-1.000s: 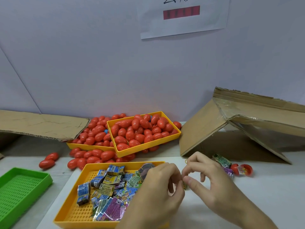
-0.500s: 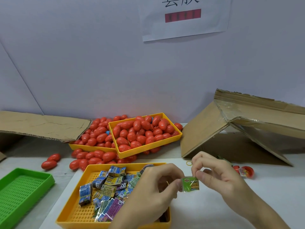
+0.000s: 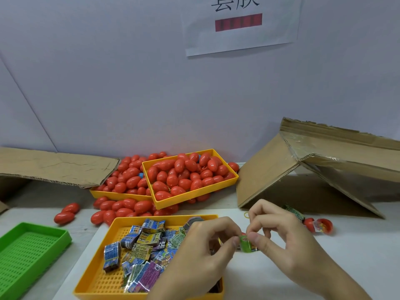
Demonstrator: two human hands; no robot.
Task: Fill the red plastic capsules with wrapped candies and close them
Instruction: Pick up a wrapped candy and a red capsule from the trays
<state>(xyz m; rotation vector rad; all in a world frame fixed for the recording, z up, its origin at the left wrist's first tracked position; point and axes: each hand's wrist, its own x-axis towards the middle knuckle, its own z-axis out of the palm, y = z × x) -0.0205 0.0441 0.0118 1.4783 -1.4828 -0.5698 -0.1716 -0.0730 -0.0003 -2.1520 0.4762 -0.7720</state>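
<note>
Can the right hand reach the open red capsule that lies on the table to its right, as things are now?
Probably yes. The open red capsule lies on bare table just beyond the right hand, with nothing between them. But that hand's fingers, together with the left hand, pinch a green wrapped candy, so it is not free.

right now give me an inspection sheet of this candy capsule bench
surface: white table top, part covered by trays.
job's things: green wrapped candy pinched between both hands; near yellow tray holds mixed wrapped candies; far yellow tray heaped with closed red capsules, a second tray beside it also full, more spilled around them; one open capsule lies right of the hands.
clutter: empty green tray; rubber band; another candy by the box.
fingers: left hand and right hand both pinch the green candy.
cables: nothing seen.
surroundings: cardboard box with open flaps on the right, cardboard flap on the left, paper sign on the wall.
</note>
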